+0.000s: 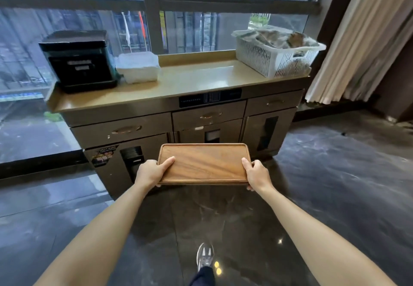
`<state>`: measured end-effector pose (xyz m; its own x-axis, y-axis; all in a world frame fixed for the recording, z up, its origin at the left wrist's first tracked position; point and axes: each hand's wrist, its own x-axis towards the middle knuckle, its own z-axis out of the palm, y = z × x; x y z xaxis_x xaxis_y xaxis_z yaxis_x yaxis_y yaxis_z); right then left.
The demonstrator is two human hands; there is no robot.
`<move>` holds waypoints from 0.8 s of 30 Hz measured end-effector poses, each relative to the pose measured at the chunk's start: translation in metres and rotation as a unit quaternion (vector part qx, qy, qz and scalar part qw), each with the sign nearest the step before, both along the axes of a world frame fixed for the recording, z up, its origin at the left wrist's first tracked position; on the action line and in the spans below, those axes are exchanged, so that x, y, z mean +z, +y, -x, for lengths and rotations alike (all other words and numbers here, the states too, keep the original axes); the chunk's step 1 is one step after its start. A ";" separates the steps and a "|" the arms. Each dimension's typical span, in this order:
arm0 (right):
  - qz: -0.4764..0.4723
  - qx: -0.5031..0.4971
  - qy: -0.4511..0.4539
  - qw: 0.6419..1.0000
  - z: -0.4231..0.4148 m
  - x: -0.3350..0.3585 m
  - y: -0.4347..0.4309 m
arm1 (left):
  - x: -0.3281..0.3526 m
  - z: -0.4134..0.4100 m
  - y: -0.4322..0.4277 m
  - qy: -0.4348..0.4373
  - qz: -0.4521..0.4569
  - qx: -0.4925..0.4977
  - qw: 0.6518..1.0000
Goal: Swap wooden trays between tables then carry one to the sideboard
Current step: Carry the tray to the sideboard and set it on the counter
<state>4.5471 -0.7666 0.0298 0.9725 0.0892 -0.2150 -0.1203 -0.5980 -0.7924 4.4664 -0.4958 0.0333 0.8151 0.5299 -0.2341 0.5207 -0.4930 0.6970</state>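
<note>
I hold an empty rectangular wooden tray (pixel 204 163) level in front of me, below the height of the sideboard top. My left hand (pixel 150 172) grips its left short edge with the thumb on top. My right hand (pixel 256 175) grips the right short edge the same way. The sideboard (pixel 178 88) stands straight ahead against the window, with a tan top with a raised rim and metal-fronted drawers and doors below. The middle stretch of its top is bare.
A black box-shaped appliance (pixel 81 60) sits on the sideboard's left end, with a white lidded container (pixel 138 67) beside it. A white plastic basket (pixel 278 54) with cloths fills the right end. Curtains (pixel 357 39) hang at the right. Dark glossy floor (pixel 335 196) lies around me.
</note>
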 end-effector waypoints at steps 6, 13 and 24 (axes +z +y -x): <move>0.019 0.020 -0.001 1.000 -0.182 0.015 0.056 | 0.009 -0.174 0.053 -0.005 -0.009 0.010 1.000; 0.002 0.031 -0.021 0.999 -0.365 0.058 0.111 | 0.050 -0.346 0.104 -0.029 -0.015 0.018 0.999; 0.010 0.100 0.001 0.995 -0.602 0.035 0.195 | 0.017 -0.551 0.173 -0.001 -0.035 0.093 0.995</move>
